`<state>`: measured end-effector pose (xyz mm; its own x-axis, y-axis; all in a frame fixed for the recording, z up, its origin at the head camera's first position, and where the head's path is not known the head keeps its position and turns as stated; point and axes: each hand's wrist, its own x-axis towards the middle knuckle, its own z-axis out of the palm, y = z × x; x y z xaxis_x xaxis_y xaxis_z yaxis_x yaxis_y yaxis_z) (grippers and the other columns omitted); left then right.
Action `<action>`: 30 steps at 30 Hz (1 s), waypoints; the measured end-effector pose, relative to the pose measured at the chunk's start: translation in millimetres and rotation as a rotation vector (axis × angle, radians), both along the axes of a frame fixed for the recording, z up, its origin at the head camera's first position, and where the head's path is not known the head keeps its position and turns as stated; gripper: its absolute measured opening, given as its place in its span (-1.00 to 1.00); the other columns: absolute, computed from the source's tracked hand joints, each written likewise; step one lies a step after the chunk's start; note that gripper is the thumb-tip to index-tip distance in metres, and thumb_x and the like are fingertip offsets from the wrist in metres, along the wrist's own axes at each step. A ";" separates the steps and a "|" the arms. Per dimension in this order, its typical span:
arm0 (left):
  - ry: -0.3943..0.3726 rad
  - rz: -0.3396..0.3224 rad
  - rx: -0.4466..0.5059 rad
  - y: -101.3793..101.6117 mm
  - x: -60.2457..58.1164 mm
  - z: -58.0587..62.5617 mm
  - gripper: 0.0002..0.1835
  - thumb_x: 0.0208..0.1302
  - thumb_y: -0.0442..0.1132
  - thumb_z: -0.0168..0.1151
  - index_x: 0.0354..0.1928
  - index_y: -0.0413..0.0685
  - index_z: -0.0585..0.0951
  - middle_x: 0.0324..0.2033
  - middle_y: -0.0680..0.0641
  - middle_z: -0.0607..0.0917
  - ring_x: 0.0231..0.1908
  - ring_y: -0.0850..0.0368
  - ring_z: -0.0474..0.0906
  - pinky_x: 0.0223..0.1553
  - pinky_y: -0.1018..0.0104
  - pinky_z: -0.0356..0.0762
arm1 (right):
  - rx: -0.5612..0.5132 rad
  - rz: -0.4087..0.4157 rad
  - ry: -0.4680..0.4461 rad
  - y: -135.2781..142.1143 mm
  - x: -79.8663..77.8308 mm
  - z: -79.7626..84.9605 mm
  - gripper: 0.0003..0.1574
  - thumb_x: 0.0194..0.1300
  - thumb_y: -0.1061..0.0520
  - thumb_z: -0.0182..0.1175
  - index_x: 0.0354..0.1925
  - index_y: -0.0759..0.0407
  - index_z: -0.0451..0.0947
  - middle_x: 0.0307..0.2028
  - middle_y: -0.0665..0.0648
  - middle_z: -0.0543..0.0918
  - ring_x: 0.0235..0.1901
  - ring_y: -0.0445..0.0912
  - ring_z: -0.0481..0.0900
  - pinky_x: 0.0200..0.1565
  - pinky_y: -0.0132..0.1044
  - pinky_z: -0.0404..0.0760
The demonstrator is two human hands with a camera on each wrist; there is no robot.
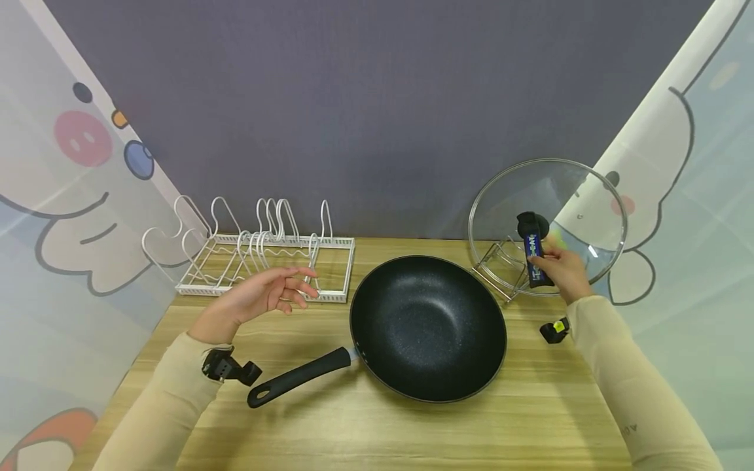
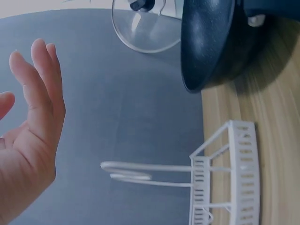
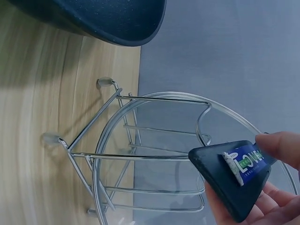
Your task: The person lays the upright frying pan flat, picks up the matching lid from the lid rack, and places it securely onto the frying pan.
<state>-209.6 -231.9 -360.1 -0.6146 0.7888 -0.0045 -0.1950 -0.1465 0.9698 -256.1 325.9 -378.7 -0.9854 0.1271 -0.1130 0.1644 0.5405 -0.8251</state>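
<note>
My right hand (image 1: 564,269) pinches the black handle (image 1: 534,252) of a round glass lid (image 1: 501,196), thumb on one side and fingers behind. A blue label marks that handle. The lid stands on edge in a small metal wire stand (image 3: 136,156), its steel rim between the bars. In front of me a black wok (image 1: 427,327) sits on the table, its long handle (image 1: 300,377) pointing to the lower left. My left hand (image 1: 262,297) hovers in the air left of the wok with loosely bent fingers, holding nothing.
Behind the left hand is a white rack (image 1: 338,296) with several upright looped dividers. A grey wall (image 1: 377,118) closes off the back of the wooden table (image 1: 353,438). Cartoon-printed panels (image 1: 71,196) stand at both sides.
</note>
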 end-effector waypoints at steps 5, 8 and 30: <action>0.010 0.034 -0.053 14.6 -2.5 7.8 -0.60 0.53 -0.20 -0.42 0.12 0.07 0.46 -0.11 0.00 0.67 -0.23 0.21 0.62 -0.33 0.40 0.58 | 0.005 0.004 0.002 -1.9 -3.7 0.0 -0.19 0.37 -0.08 0.05 0.27 0.52 0.14 0.16 0.52 0.35 -0.43 -0.40 0.49 -0.35 -0.46 0.59; 0.009 0.053 -0.073 24.1 -4.8 10.7 -0.62 0.53 -0.18 -0.37 0.11 0.08 0.46 -0.13 0.00 0.68 -0.25 0.21 0.63 -0.35 0.40 0.59 | 0.006 -0.004 0.011 -3.7 -7.2 0.6 -0.23 0.35 -0.06 0.07 0.24 0.51 0.18 0.13 0.51 0.37 -0.45 -0.37 0.51 -0.37 -0.41 0.61; 0.000 0.105 -0.211 103.1 -31.7 15.6 -0.50 0.50 -0.12 -0.28 0.28 -0.35 0.27 -0.22 -0.03 0.69 -0.33 0.17 0.64 -0.43 0.35 0.57 | -0.120 0.016 0.065 -11.4 -19.5 1.8 -0.50 0.28 0.16 0.15 -0.01 0.54 0.29 -0.46 -0.06 0.59 -0.51 -0.26 0.65 -0.40 -0.36 0.65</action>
<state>-241.4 -128.9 -344.5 -0.6933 0.7020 -0.1627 -0.1892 0.0405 0.9811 -275.6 314.5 -376.9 -0.9929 0.1008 -0.0627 0.1010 0.4397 -0.8924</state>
